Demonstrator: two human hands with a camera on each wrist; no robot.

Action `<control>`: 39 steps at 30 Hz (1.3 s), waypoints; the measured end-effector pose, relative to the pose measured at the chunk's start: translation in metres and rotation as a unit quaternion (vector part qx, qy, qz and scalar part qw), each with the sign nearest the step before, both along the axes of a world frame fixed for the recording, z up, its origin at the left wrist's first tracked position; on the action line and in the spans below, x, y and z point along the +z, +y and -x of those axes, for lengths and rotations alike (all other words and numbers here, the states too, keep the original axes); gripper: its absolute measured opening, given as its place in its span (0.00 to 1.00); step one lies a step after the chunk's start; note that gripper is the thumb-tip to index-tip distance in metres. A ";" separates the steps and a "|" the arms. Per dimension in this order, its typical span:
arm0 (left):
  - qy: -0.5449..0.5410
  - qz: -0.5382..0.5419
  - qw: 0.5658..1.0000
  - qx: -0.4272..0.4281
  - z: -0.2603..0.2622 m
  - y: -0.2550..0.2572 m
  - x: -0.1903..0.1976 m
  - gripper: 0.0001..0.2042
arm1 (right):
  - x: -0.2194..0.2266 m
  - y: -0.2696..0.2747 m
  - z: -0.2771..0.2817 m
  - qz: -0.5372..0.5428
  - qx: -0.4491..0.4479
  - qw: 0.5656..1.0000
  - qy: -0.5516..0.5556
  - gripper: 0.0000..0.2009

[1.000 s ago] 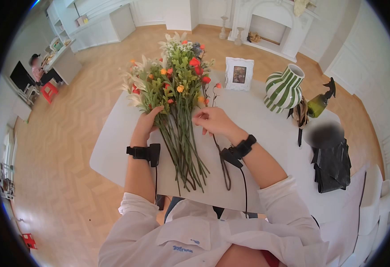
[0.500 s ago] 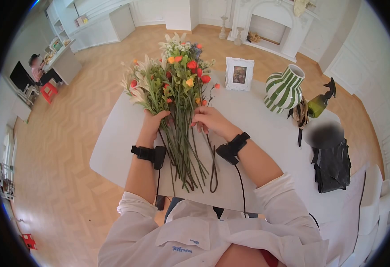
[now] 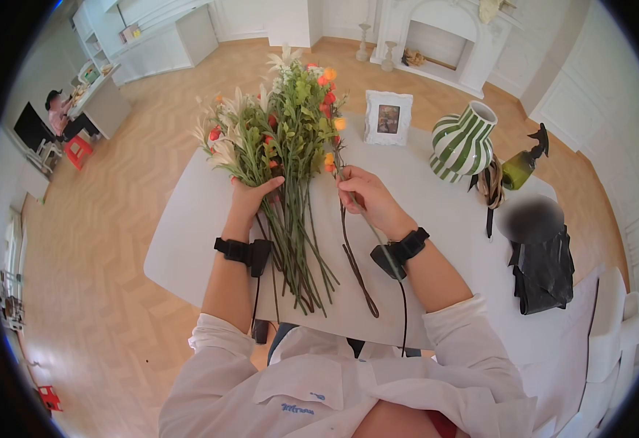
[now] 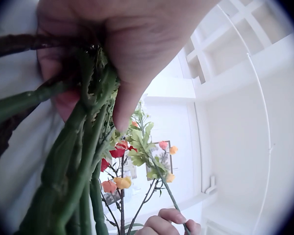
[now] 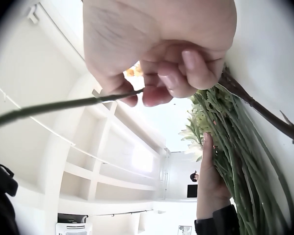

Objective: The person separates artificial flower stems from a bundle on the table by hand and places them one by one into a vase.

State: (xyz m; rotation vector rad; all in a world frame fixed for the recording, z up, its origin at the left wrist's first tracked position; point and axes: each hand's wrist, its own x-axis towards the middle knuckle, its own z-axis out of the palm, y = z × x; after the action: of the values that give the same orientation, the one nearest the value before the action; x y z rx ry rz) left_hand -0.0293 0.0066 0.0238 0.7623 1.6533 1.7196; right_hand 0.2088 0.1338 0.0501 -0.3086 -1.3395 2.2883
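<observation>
My left hand (image 3: 249, 202) grips a thick bunch of flowers (image 3: 290, 117) around its stems, thumb laid across them. Cream lilies, red and orange blooms and green leaves fill the top of the bunch, and its stems spread toward the table's near edge. To the right of it, my right hand (image 3: 372, 202) pinches one green flower stem (image 5: 54, 107) between thumb and fingertips. That stem slants down over my right wrist in the head view. Below the right hand, a dark brown stem (image 3: 362, 283), doubled at its lower end, extends over the table.
On the white table (image 3: 451, 241) stand a white picture frame (image 3: 388, 118), a green-striped vase (image 3: 463, 144) and a green spray bottle (image 3: 520, 169). Ribbon (image 3: 489, 182) lies by the vase. Black sheeting (image 3: 542, 274) is at the right. A person (image 3: 58, 113) sits far left.
My right hand has moved away from the bunch to the right, drawing a green flower stem with it. My left hand stays around the bunch, nearly still.
</observation>
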 end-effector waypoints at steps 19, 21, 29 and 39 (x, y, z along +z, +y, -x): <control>0.013 -0.002 1.000 0.009 0.001 0.002 -0.004 0.26 | -0.007 0.007 -0.006 -0.252 -0.065 0.889 -0.378 0.38; 0.017 -0.008 1.000 0.003 0.000 0.001 -0.002 0.26 | -0.006 0.005 -0.006 -0.242 -0.053 0.892 -0.378 0.39; 0.042 -0.032 0.999 -0.006 -0.003 0.001 -0.005 0.27 | -0.013 -0.003 -0.003 -0.228 0.091 0.925 -0.290 0.28; -0.163 -0.052 0.984 -0.053 -0.023 0.002 0.004 0.23 | -0.025 -0.014 0.007 -0.108 0.119 0.959 -0.233 0.28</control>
State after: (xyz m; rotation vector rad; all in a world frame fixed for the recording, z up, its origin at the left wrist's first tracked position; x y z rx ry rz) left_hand -0.0065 0.0088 0.0283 0.5686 1.2891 1.7585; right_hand 0.2015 0.1197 0.0252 -0.6775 -1.9356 2.3163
